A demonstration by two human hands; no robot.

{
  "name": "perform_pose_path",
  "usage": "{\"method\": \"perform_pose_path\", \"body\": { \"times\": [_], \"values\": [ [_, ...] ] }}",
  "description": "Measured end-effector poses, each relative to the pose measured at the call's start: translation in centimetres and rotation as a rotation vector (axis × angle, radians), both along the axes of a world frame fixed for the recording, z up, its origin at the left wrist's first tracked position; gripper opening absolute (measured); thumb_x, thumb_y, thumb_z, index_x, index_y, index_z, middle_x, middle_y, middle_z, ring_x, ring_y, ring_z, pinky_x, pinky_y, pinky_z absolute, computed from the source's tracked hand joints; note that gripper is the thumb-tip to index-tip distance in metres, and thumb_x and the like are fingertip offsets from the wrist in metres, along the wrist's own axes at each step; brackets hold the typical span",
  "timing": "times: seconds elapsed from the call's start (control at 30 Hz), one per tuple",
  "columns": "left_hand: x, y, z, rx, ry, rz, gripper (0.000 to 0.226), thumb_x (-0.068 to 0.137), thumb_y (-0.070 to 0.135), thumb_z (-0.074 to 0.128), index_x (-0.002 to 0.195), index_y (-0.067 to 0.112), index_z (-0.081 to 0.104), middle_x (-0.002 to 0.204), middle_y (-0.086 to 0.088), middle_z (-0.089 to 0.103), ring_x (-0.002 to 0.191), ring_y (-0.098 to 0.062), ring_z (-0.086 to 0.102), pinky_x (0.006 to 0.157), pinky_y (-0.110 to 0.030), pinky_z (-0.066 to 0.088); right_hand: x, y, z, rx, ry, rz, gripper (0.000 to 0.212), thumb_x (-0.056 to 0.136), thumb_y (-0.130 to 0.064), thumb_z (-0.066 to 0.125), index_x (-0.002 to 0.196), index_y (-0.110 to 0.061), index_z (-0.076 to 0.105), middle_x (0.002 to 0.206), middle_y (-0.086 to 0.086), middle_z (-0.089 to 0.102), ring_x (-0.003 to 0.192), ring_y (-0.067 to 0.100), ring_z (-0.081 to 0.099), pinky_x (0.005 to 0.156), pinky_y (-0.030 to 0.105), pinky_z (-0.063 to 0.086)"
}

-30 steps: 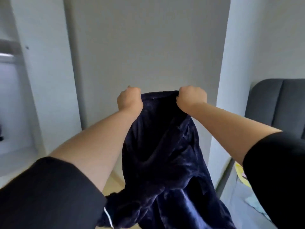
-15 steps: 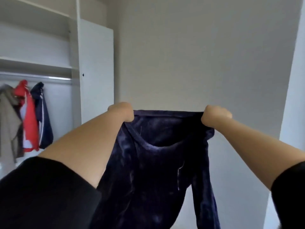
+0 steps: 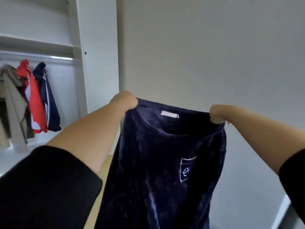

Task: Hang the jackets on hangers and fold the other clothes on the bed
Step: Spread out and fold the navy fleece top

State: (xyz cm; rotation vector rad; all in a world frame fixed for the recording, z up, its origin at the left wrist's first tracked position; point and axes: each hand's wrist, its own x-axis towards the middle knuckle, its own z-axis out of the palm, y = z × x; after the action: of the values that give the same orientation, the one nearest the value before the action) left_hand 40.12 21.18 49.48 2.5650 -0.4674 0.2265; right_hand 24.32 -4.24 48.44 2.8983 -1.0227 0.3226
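A dark navy velvet top (image 3: 158,162) hangs spread in front of me, its neckline with a small pink label facing me and an embroidered chest pocket at the right. My left hand (image 3: 124,100) grips its left shoulder and my right hand (image 3: 217,114) grips its right shoulder, both fists held up at the same height. The garment's lower part runs out of the bottom of the view.
An open white wardrobe (image 3: 97,52) stands at the left, with a rail (image 3: 49,57) holding a beige jacket (image 3: 11,103), a red jacket (image 3: 35,96) and a navy jacket (image 3: 49,100). A plain grey wall (image 3: 206,47) fills the view ahead.
My hands have pulled further apart, stretching the top flat so its label and pocket show. My view has swung left and up, from the bed headboard to the wardrobe.
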Motion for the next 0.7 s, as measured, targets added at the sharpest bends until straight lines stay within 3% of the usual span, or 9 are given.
{"method": "perform_pose_path", "body": {
  "times": [0.1, 0.17, 0.23, 0.3, 0.4, 0.53, 0.6, 0.67, 0.7],
  "values": [
    [0.6, -1.0, -1.4, -0.192, 0.14, 0.005, 0.016, 0.081, 0.0, 0.039, 0.068, 0.007, 0.046, 0.065, -0.011, 0.048, 0.053, -0.024, 0.045, 0.047, -0.026, 0.035, 0.1, -0.8, -0.4, -0.099, -0.317, 0.0, 0.011, 0.078, -0.001, 0.051, 0.085, -0.005, 0.058, 0.076, 0.01, 0.055, 0.066, 0.03, 0.052, 0.058, 0.031, 0.041],
    [1.5, -1.3, -1.4, -0.329, 0.097, 0.035, 0.015, 0.084, 0.003, 0.04, 0.079, 0.004, 0.054, 0.076, -0.013, 0.057, 0.064, -0.029, 0.056, 0.053, -0.027, 0.043, 0.3, -1.5, -0.6, -0.203, -0.62, -0.007, 0.016, 0.075, 0.0, 0.051, 0.083, -0.013, 0.057, 0.078, 0.007, 0.051, 0.069, 0.031, 0.05, 0.06, 0.032, 0.039],
    [1.8, -1.2, -1.5, -0.315, -0.084, 0.089, 0.016, 0.084, 0.005, 0.042, 0.087, 0.005, 0.058, 0.093, -0.012, 0.061, 0.086, -0.032, 0.062, 0.067, -0.03, 0.047, 0.1, -2.1, -0.5, -0.097, -0.538, -0.001, 0.019, 0.077, 0.002, 0.05, 0.088, -0.005, 0.064, 0.08, 0.013, 0.058, 0.073, 0.034, 0.058, 0.063, 0.033, 0.045],
    [1.1, -1.3, -2.0, -0.09, -0.164, 0.073, 0.013, 0.081, 0.003, 0.041, 0.078, 0.007, 0.054, 0.091, -0.009, 0.06, 0.082, -0.029, 0.059, 0.067, -0.029, 0.046, -0.5, -3.0, -1.1, 0.066, -0.314, -0.053, 0.019, 0.078, 0.005, 0.049, 0.085, 0.007, 0.067, 0.068, 0.017, 0.064, 0.064, 0.029, 0.063, 0.061, 0.033, 0.05],
    [0.4, -2.1, -2.9, 0.108, 0.142, -0.023, 0.013, 0.088, 0.007, 0.037, 0.084, 0.004, 0.049, 0.072, -0.011, 0.052, 0.053, -0.021, 0.048, 0.042, -0.021, 0.04, -1.2, -3.5, -1.5, 0.108, -0.407, -0.097, 0.018, 0.075, 0.004, 0.045, 0.078, 0.002, 0.063, 0.063, 0.015, 0.061, 0.053, 0.024, 0.057, 0.048, 0.024, 0.042],
    [-0.3, -2.2, -3.3, -0.114, 0.46, -0.036, 0.017, 0.095, 0.011, 0.036, 0.107, 0.004, 0.046, 0.076, -0.01, 0.048, 0.041, -0.014, 0.047, 0.029, -0.012, 0.031, -1.3, -4.0, -2.3, 0.502, -0.579, -0.1, 0.019, 0.088, 0.0, 0.043, 0.071, -0.007, 0.05, 0.051, 0.011, 0.061, 0.041, 0.02, 0.058, 0.035, 0.018, 0.042],
    [-0.5, -2.3, -3.6, -0.262, 0.663, -0.089, 0.024, 0.099, 0.01, 0.039, 0.115, 0.0, 0.053, 0.09, -0.016, 0.061, 0.058, -0.017, 0.067, 0.035, -0.017, 0.046, -1.4, -3.9, -2.3, 0.722, -0.662, -0.054, 0.019, 0.091, 0.0, 0.047, 0.074, -0.009, 0.048, 0.075, 0.012, 0.058, 0.056, 0.02, 0.058, 0.036, 0.02, 0.047],
    [-0.2, -2.8, -3.8, -0.455, 0.713, -0.132, 0.027, 0.097, 0.003, 0.046, 0.121, -0.005, 0.056, 0.107, -0.019, 0.065, 0.094, -0.024, 0.068, 0.054, -0.025, 0.057, -1.4, -3.9, -2.2, 0.78, -0.719, -0.005, 0.007, 0.091, 0.001, 0.05, 0.087, -0.003, 0.053, 0.085, 0.013, 0.056, 0.064, 0.022, 0.059, 0.044, 0.024, 0.054],
    [0.0, -3.1, -3.8, -0.571, 0.704, -0.138, 0.028, 0.095, 0.0, 0.049, 0.122, -0.005, 0.056, 0.113, -0.019, 0.064, 0.094, -0.026, 0.066, 0.059, -0.029, 0.059, -1.5, -3.8, -2.0, 0.784, -0.751, 0.028, 0.003, 0.09, 0.001, 0.054, 0.092, 0.0, 0.056, 0.087, 0.013, 0.058, 0.067, 0.023, 0.061, 0.051, 0.027, 0.057]
  ]
}}
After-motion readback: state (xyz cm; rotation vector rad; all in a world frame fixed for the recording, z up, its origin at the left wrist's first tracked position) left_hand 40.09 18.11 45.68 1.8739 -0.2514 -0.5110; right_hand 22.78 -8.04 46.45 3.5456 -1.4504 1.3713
